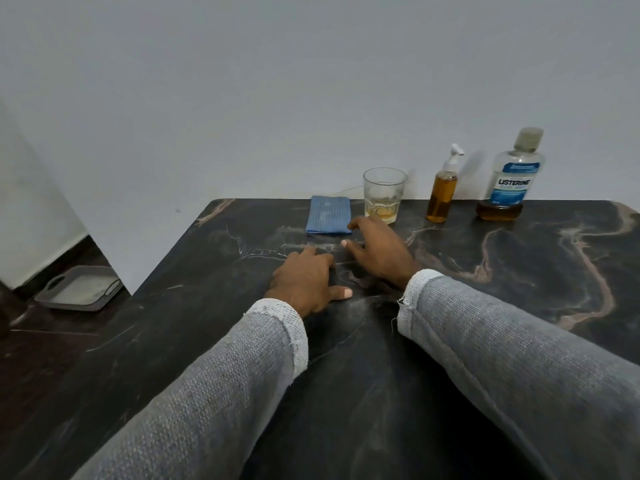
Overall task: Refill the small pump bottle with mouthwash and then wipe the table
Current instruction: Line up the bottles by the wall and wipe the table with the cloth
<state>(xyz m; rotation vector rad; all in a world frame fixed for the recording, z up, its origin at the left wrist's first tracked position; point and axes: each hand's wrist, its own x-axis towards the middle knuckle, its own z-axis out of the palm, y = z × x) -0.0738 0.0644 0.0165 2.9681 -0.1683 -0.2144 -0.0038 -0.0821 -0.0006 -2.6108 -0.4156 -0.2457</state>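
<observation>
A small pump bottle [442, 192] with amber liquid and a white pump stands at the table's far edge. To its right stands a large mouthwash bottle [512, 176] with a blue label, capped, with a little amber liquid at the bottom. A folded blue cloth [329, 215] lies flat at the far edge. My left hand [304, 282] rests on the table with fingers relaxed, holding nothing. My right hand [377, 251] hovers just right of the cloth, fingers spread, its fingertips close to the cloth's near right corner.
A clear glass [383, 195] with a little amber liquid stands between the cloth and the pump bottle. The dark marble table [519, 289] meets a pale wall behind. A grey tray [79, 288] lies on the floor to the left.
</observation>
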